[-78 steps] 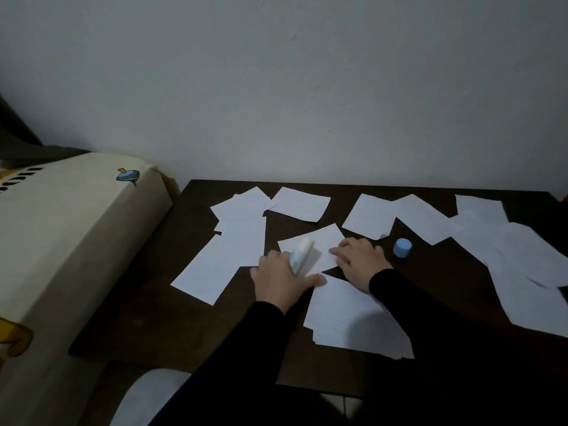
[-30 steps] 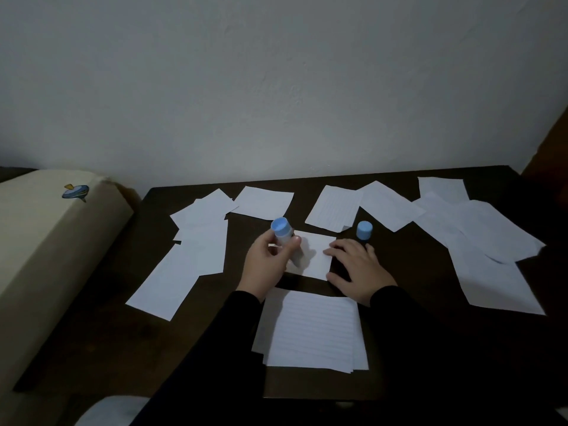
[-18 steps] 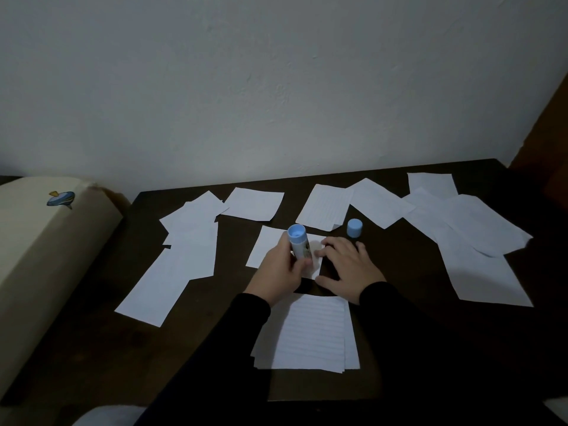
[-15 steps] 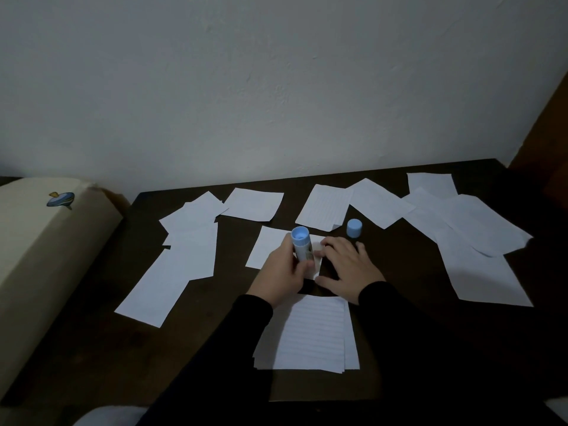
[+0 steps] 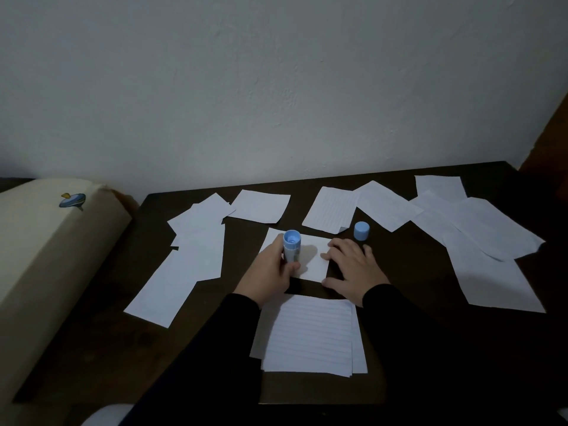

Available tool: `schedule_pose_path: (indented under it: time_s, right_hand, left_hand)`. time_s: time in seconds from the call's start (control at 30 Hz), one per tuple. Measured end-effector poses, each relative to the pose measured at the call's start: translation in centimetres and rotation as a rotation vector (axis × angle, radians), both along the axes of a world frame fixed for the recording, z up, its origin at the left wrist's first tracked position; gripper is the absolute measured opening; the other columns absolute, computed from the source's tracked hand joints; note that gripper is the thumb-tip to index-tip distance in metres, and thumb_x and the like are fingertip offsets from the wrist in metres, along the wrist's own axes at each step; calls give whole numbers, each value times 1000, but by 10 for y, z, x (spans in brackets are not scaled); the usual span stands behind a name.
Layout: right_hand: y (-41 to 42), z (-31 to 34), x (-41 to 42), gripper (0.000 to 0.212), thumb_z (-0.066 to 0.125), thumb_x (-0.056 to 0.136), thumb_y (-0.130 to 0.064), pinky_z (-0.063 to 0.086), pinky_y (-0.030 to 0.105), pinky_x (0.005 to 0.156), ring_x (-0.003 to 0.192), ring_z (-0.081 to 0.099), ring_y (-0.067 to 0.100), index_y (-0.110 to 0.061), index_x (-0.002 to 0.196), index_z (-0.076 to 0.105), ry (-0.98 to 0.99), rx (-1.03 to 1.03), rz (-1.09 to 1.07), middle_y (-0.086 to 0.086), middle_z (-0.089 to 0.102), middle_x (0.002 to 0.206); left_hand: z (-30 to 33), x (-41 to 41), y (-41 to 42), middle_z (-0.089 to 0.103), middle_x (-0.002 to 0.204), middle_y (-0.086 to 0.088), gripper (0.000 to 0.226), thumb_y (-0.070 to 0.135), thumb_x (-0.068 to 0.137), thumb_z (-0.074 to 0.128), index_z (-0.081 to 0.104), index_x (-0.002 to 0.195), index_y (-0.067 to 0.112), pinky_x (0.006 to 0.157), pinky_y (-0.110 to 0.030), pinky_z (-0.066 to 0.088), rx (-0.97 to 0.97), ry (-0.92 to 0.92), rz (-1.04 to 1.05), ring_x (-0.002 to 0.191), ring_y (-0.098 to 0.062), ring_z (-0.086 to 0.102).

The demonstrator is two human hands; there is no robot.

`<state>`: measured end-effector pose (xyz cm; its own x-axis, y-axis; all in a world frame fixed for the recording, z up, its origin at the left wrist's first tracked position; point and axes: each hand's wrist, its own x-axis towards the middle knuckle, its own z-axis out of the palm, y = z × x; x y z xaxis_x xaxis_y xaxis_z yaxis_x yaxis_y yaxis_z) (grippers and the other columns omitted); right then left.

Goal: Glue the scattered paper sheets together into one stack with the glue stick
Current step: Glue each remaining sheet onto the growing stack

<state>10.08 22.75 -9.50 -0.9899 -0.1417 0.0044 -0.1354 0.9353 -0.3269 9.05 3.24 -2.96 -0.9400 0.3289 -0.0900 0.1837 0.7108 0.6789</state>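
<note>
Glue stick (image 5: 291, 248) is held upright in the left hand (image 5: 270, 272), fingers and thumb wrapped round its lower body, its blue end turned up toward the camera and its lower end set down on the small paper sheet (image 5: 310, 256) at the middle of the dark table (image 5: 101, 342). That sheet is pinned at its right edge by the right hand (image 5: 353, 269), which is laid flat with fingers spread and nothing grasped, the fingertips resting on the paper and the palm over the bare wood. Just beyond those fingers, a blue cap (image 5: 361, 230) is seen standing on the table, apart from the stick. On the near side, between the two black sleeves, a lined stack (image 5: 310, 333) of sheets is seen squared up roughly, with lower edges peeking out at the right and left. More loose sheets are scattered along the far side: an overlapping run at the left (image 5: 184, 265), one sheet at far centre-left (image 5: 259, 206), a lined sheet at far centre (image 5: 332, 209) and a large overlapping spread at the right (image 5: 479, 241). A cream-coloured padded object (image 5: 40, 247) with a small blue spinning-top print is seen off the left edge of the table, and a pale wall is seen behind.
</note>
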Motion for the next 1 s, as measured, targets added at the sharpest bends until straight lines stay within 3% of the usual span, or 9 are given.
schedule_pose_path:
  time_s: [0.57, 0.63, 0.77, 0.83, 1.0]
  right_hand:
    - [-3, 0, 1, 49, 56, 85, -46, 6, 51, 116, 138, 19, 11, -32, 131, 45, -8, -9, -32, -10, 28, 145]
    - [-3, 0, 1, 49, 56, 85, -46, 6, 51, 116, 138, 19, 11, -32, 130, 45, -7, -16, -32, -10, 28, 144]
    - [-3, 1, 2, 51, 56, 85, -45, 5, 50, 117, 139, 17, 10, -33, 133, 44, -10, -18, -36, -11, 27, 144]
    - [-2, 1, 3, 52, 57, 85, -46, 4, 50, 117, 140, 15, 10, -33, 133, 43, -23, -21, -30, -11, 26, 145]
    - [-1, 5, 5, 48, 54, 85, -55, 0, 51, 117, 140, 13, 11, -34, 129, 47, -40, -72, -19, -10, 21, 148]
  left_hand:
    - [-3, -13, -41, 54, 136, -7, 39, 15, 97, 54, 39, 133, 17, 103, -37, 43, 8, 10, 217, 123, -24, 52]
    - [-7, -14, -46, 53, 135, -6, 40, 19, 97, 54, 39, 134, 17, 102, -38, 43, 131, -27, 318, 123, -24, 52]
    - [-12, -15, -55, 50, 136, -7, 51, 26, 96, 56, 33, 141, 20, 106, -43, 43, 714, -97, 701, 122, -24, 51]
    - [-12, -16, -52, 49, 135, -4, 52, 25, 96, 57, 31, 140, 21, 108, -42, 41, 748, -52, 727, 122, -21, 50]
    - [-12, -25, -17, 54, 130, -1, 59, 17, 91, 64, 32, 141, 18, 101, -34, 44, 609, -35, 494, 120, -17, 53]
